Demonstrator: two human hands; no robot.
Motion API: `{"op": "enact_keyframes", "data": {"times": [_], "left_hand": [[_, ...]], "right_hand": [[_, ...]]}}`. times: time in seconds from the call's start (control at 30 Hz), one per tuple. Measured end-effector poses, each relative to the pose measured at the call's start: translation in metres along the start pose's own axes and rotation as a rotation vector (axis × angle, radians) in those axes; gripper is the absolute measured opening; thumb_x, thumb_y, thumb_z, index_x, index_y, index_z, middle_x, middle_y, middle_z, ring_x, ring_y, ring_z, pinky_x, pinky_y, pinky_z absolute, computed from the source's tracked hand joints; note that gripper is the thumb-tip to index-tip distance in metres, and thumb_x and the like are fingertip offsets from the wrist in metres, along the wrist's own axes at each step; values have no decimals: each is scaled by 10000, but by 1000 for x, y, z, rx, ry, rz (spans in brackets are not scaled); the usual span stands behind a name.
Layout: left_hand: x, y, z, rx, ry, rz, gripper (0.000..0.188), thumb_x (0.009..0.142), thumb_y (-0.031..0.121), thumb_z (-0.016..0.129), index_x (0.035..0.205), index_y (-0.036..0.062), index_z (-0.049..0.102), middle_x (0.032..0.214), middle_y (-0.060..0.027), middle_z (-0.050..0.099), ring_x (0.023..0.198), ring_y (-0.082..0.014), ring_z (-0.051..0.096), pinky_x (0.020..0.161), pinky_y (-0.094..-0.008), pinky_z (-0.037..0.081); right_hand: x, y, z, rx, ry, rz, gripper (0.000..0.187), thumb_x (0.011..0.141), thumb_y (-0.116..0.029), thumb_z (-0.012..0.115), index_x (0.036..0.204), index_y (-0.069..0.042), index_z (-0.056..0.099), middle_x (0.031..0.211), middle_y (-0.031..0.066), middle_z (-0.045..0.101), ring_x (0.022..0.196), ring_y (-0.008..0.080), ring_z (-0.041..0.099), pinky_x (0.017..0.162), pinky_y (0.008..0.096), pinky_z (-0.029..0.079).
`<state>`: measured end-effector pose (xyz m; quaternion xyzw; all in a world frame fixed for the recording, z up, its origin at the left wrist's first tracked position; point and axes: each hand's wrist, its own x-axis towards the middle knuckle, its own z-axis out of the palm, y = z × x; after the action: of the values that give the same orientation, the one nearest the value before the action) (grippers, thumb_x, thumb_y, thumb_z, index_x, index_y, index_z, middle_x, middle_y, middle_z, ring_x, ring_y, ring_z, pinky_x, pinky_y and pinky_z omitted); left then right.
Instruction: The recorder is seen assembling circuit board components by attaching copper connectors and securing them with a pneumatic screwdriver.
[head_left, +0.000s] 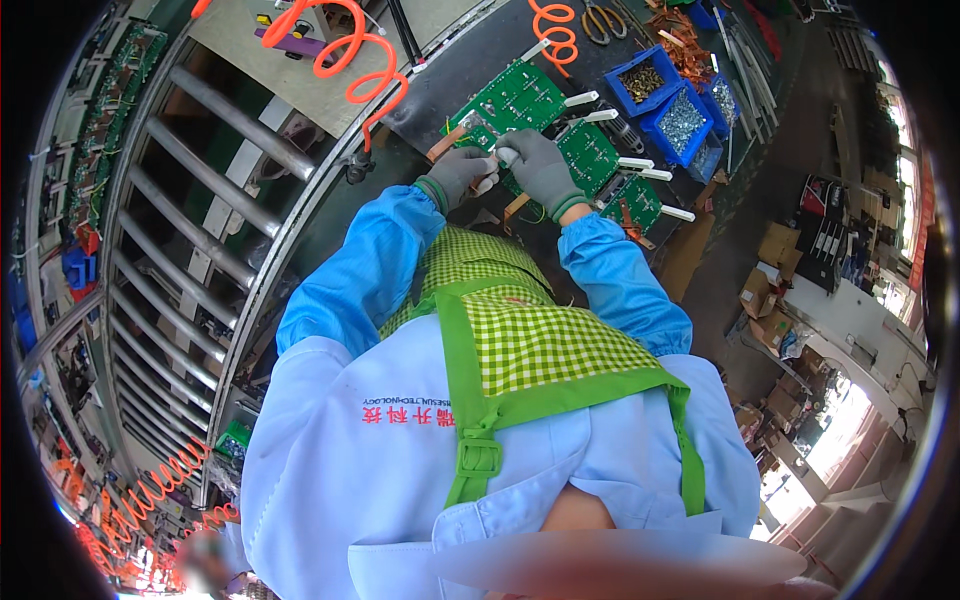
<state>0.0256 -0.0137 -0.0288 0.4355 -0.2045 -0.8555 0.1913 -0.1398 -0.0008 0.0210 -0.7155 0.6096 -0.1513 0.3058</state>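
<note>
Work lightly with narrowed fingers of left hand (pixel 462 176) and right hand (pixel 537 167), cannot tell around what; avoid flexing green circuit board (pixel 525 97).

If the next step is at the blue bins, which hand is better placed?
Probably the right hand: it is nearer the blue bins, which lie to its right; the left hand is farther away.

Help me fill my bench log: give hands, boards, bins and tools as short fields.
Left hand: grey-gloved, beside a copper-coloured strip
Right hand: grey-gloved, close to the left; grip unclear
Boards: green circuit boards on a dark bench
Bins: blue, holding small metal parts, right of the boards
Tools: scissors, beyond the boards
</note>
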Motion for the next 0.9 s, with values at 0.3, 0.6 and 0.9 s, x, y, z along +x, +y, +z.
{"op": "enact_keyframes", "data": {"times": [0.3, 0.6, 0.9], "left_hand": [[9, -5, -11, 51, -44, 0, 199, 825, 156, 603, 936, -4, 565, 827, -79, 603, 682, -124, 581, 585, -213, 483], [9, -11, -9, 23, -41, 60, 167, 805, 80, 579, 939, -18, 565, 825, -96, 604, 690, -151, 583, 573, -244, 462], [9, -17, -1, -48, -14, 91, 207, 801, 40, 542, 989, -42, 562, 875, -109, 609, 720, -165, 599, 597, -249, 489]], "right_hand": [[-6, -4, 6, 22, 106, -65, 151, 824, -207, 554, 922, -99, 592, 931, 131, 568, 856, 331, 559, 732, 406, 464], [-5, -13, 8, -125, 38, 88, 178, 815, -249, 576, 897, -90, 574, 941, 133, 563, 831, 324, 581, 699, 413, 474], [4, -24, 0, -239, -102, 340, 211, 806, -287, 590, 865, -88, 560, 899, 134, 568, 821, 321, 584, 687, 395, 476]]}}
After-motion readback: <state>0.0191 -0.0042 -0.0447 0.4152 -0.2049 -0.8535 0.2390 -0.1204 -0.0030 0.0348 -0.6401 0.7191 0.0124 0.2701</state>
